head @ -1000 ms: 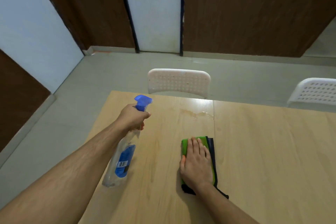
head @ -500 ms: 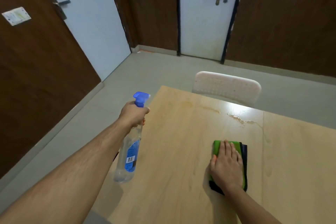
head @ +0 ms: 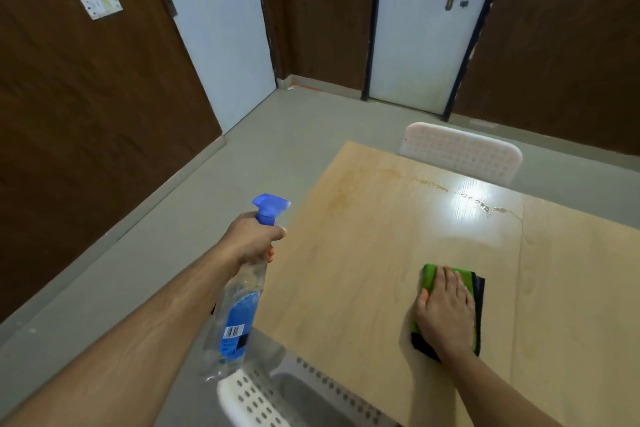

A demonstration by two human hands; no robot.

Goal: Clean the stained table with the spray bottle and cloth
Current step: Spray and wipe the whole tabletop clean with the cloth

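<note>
Table (head: 363,288) top was light wood, and it took up the right and lower middle of the view. A seam ran down it on the right side. Brownish stains (head: 429,185) and shiny wet spots sat near its far edge. Two pale doors stood behind it, the left door (head: 221,45) and the far door (head: 426,28), set in dark brown wood walls. The floor (head: 277,149) was grey.

A white chair (head: 460,152) with little holes in its back stood at the far edge of the table. Another white chair (head: 249,399) with holes stood at the near left corner of the table.

The spray bottle (head: 242,308) was clear with a blue label and a blue top. It was held up in the air over the near left corner of the table, tilted, with its nozzle pointing toward the table. The left hand (head: 251,239) gripped its neck, with the fingers curled tight round it under the blue top.

The cloth (head: 467,291) was green with a dark edge, folded, and lay flat on the table at the near right. The right hand (head: 445,312) lay on top of it with straight fingers pressed down flat, holding nothing.
</note>
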